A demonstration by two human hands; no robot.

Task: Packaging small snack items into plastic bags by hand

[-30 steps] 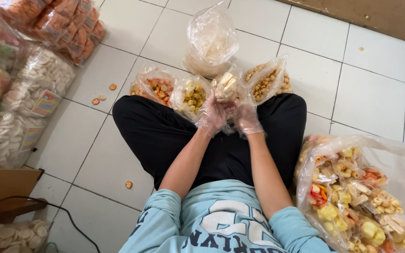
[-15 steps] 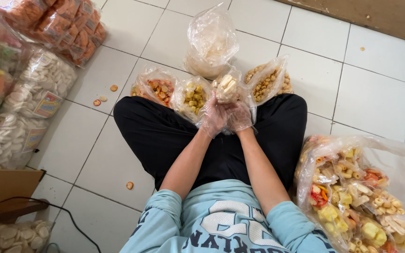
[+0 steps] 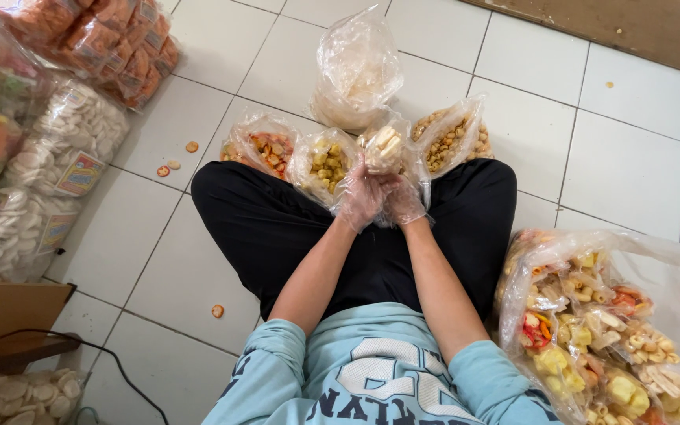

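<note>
— Where do we have our hands?

— Both forearms run forward from the pale blue sweatshirt (image 3: 371, 378), over our crossed legs in black trousers (image 3: 277, 228), and meet just past the knees. Our left hand (image 3: 360, 198) and right hand (image 3: 403, 201) each wear a thin clear plastic glove, and they press together side by side, wrists bent slightly inward.

— And the fingers?

— Curled in, closed around the neck of the small clear bag of pale stick crackers (image 3: 384, 148). The bag stands up out of our two fists, its filled end pointing away from us. We cannot tell exactly which fingers pinch the plastic, since the gloves and the bag blur together.

— Where does that small bag sit among the rest?

— It is held above the floor, in the middle of a row of open bags that rest on the white floor tiles (image 3: 623, 165) just beyond our legs: the bag of orange snacks (image 3: 265, 145) on the left, the bag of yellow puffs (image 3: 324, 161) next to it, and the bag of brown nuts (image 3: 452, 138) on the right. A taller, nearly empty clear bag (image 3: 356, 71) stands behind them.

— What lies beside us?

— A big sack of filled mixed-snack packets (image 3: 600, 330) near our right knee, and sacks of white round crackers (image 3: 49, 173) well off to the left.
</note>
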